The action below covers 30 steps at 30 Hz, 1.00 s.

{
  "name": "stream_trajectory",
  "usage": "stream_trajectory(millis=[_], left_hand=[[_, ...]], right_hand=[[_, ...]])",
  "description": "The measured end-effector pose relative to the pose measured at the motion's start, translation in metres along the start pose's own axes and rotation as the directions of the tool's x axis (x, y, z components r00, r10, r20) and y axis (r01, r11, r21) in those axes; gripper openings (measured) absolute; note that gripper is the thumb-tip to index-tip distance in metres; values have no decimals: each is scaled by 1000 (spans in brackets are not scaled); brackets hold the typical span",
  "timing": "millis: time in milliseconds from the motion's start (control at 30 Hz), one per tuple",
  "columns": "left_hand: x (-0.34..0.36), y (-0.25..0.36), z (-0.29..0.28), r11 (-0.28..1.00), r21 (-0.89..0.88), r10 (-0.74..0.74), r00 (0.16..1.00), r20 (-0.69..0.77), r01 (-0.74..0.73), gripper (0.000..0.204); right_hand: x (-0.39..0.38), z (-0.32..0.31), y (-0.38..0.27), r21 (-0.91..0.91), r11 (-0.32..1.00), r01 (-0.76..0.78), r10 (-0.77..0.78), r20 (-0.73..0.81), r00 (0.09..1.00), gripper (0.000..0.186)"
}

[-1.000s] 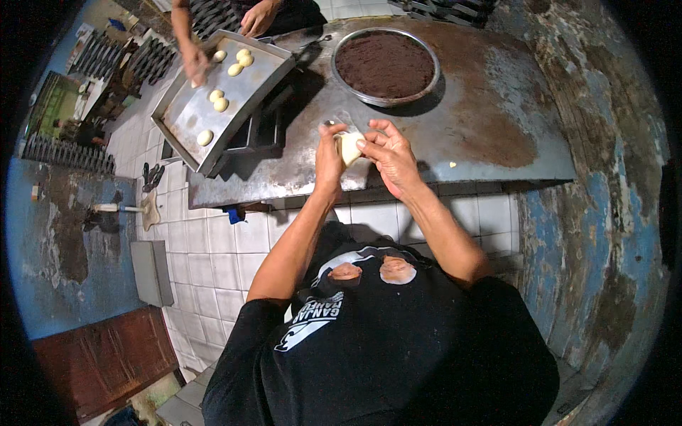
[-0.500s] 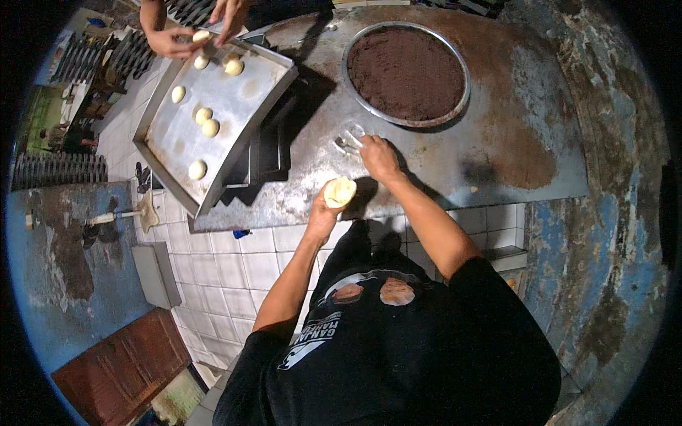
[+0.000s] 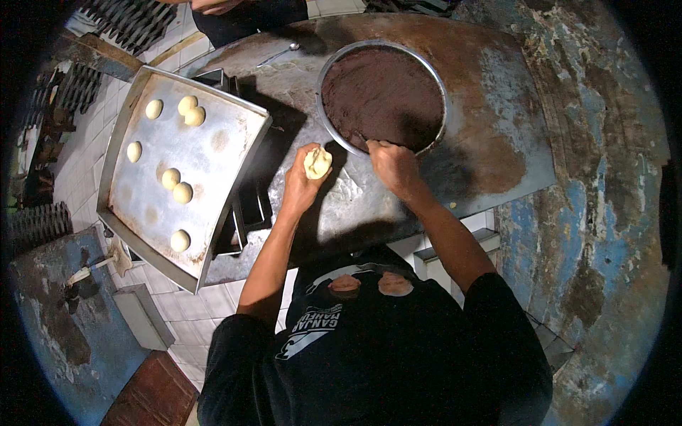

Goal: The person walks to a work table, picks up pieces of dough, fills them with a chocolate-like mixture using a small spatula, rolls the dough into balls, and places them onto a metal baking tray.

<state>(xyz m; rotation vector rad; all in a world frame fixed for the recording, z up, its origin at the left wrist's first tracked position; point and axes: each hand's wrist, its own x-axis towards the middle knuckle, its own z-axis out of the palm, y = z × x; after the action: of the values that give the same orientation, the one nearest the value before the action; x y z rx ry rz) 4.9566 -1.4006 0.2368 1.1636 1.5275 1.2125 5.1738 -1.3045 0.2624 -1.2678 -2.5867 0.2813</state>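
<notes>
My left hand (image 3: 300, 183) is closed round a piece of pale yellow dough (image 3: 317, 164), whose folded, uneven top faces up. It hovers over the table, left of the basin. My right hand (image 3: 393, 167) is at the near rim of a round metal basin (image 3: 331, 128), its fingers closed on a spoon that the hand mostly hides. Dark brown crumbly filling (image 3: 383, 89) fills the basin. To the left, a square metal tray (image 3: 234, 153) carries several pale dough balls (image 3: 182, 192), some touching in pairs.
Another spoon (image 3: 280, 54) lies near the far edge of the worn metal table (image 3: 497, 135). Under the tray are stacked metal trays (image 3: 250, 206). Part of another person (image 3: 249, 18) shows at the far edge. A peeling wall (image 3: 590, 213) borders the right.
My right hand has moved from the tabletop to the basin, taking the spoon from the table. My left hand still holds the dough. The other person's hands have left the tray.
</notes>
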Motion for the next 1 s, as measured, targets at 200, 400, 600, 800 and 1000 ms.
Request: stream_trajectory(millis=[200,400,600,800,1000], left_hand=[[18,-6,4,1000,8,-4,1000,-26,4,49],[28,-12,38,1000,-17,-14,986,-167,12,51],[10,10,54,918,395,112,978,-178,-33,41],[-34,-61,41,994,22,-97,949,-299,109,47],[-97,7,97,946,-323,-41,999,-4,37,62]], right_hand=[[18,2,41,547,589,-594,192,620,761,21],[-15,11,0,714,645,-273,184,201,962,24],[-72,2,-61,349,937,37,12,-135,991,22],[-111,-11,-30,342,940,-17,-36,146,989,26],[-100,4,-25,860,395,-322,297,212,931,53]])
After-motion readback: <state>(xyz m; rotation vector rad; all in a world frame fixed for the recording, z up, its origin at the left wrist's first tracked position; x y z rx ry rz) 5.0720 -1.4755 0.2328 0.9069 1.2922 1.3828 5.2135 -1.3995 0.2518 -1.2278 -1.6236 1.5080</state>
